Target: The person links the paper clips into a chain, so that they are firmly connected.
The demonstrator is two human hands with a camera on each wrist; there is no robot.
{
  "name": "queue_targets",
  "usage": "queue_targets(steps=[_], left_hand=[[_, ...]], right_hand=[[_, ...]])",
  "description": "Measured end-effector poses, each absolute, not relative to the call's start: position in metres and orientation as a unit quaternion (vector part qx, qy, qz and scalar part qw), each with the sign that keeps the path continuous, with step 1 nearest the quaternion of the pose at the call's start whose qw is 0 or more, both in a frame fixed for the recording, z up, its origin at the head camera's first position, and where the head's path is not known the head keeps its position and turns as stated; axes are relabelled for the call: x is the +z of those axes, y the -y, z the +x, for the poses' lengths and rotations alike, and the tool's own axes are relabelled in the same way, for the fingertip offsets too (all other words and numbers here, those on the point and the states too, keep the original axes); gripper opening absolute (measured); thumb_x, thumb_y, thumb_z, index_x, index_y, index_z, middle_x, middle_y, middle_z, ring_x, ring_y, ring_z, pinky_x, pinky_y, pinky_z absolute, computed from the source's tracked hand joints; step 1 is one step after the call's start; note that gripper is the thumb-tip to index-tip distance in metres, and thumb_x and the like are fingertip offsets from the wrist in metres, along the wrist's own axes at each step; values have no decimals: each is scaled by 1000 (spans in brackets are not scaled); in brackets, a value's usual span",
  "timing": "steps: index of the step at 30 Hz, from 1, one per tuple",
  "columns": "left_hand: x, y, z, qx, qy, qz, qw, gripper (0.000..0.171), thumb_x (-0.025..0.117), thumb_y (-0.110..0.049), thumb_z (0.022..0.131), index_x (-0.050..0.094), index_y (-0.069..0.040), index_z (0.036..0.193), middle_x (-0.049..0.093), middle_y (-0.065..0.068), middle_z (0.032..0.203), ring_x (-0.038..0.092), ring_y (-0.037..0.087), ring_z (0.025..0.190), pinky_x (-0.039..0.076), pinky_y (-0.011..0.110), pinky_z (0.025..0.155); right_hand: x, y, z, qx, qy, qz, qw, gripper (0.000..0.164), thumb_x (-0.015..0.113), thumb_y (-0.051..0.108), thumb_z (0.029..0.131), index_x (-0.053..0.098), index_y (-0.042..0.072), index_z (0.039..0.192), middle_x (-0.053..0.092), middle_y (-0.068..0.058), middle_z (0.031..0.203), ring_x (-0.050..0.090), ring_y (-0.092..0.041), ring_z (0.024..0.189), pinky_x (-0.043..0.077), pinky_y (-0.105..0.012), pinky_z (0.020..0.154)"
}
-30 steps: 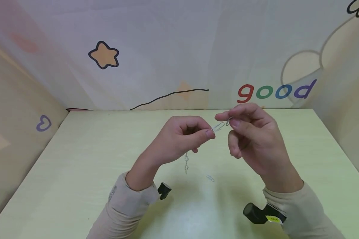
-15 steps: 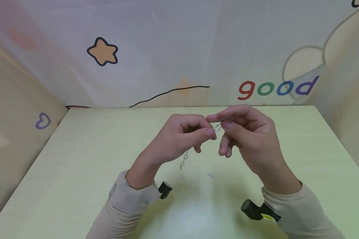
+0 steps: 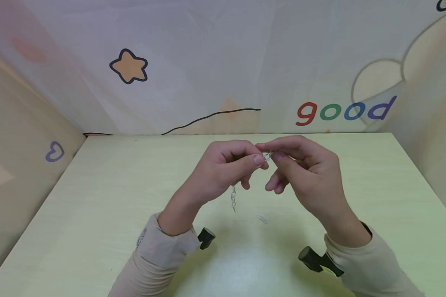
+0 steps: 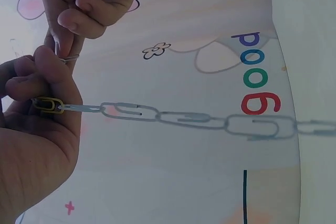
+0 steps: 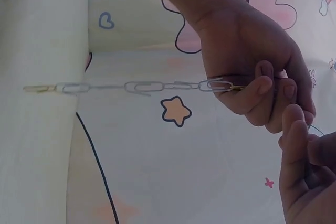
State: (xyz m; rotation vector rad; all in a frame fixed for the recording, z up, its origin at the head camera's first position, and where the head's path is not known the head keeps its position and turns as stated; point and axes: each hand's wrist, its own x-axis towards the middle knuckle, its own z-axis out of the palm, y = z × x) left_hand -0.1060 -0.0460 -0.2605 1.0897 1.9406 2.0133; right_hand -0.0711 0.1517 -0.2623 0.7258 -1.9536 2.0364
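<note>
In the head view my left hand (image 3: 226, 167) and right hand (image 3: 310, 177) meet over the table, fingertips close together. Between them shows a small wire paper clip (image 3: 267, 156), its ends covered by both hands' thumbs and forefingers. The left hand pinches one side, the right hand the other. A chain of linked paper clips (image 4: 128, 111) runs out of the left hand's curled fingers, starting with a gold clip (image 4: 48, 104); the other clips visible there are silvery. The right wrist view shows this chain (image 5: 144, 86) with a gold clip (image 5: 39, 88) at its far end.
A single loose paper clip (image 3: 262, 219) lies on the pale table (image 3: 134, 198) below the hands. Behind stands a printed backdrop (image 3: 193, 62) with a star and coloured letters. Each sleeve carries a black wrist camera (image 3: 207, 238).
My right hand has moved left to the left hand's fingertips, bringing its clip against the one held there. The hanging chain has swung slightly; the left hand has barely moved.
</note>
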Motion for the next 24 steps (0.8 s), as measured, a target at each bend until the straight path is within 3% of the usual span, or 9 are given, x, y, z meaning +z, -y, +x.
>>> queue_targets(steps=[11, 17, 20, 24], left_hand=[[-262, 50, -106, 680, -635, 358, 80, 19, 57, -7, 97, 68, 8, 98, 50, 15, 62, 35, 19, 50, 55, 39, 57], [-262, 52, -108, 683, -636, 352, 77, 21, 56, -9, 96, 68, 8, 94, 62, 10, 71, 38, 20, 51, 53, 37, 55], [-261, 53, -110, 684, -634, 350, 89, 21, 56, -10, 95, 66, 8, 91, 59, 10, 69, 36, 20, 52, 54, 38, 54], [-260, 56, -112, 669, -635, 365, 125, 20, 55, -10, 96, 65, 6, 90, 45, 14, 61, 34, 20, 52, 54, 41, 54]], right_hand=[[-266, -144, -67, 609, 746, 218, 158, 28, 57, -10, 96, 70, 5, 115, 70, -7, 94, 62, -20, 48, 55, -29, 50], [-265, -146, -69, 571, 764, 250, 167, 35, 56, -13, 94, 66, 5, 122, 69, -5, 92, 61, -17, 50, 55, -27, 53], [-261, -152, -69, 550, 775, 252, 182, 36, 58, -14, 93, 66, 5, 122, 67, -6, 89, 62, -16, 53, 56, -26, 55], [-254, -161, -68, 546, 767, 250, 225, 34, 62, -16, 90, 67, 0, 119, 64, -8, 88, 61, -16, 55, 56, -23, 56]])
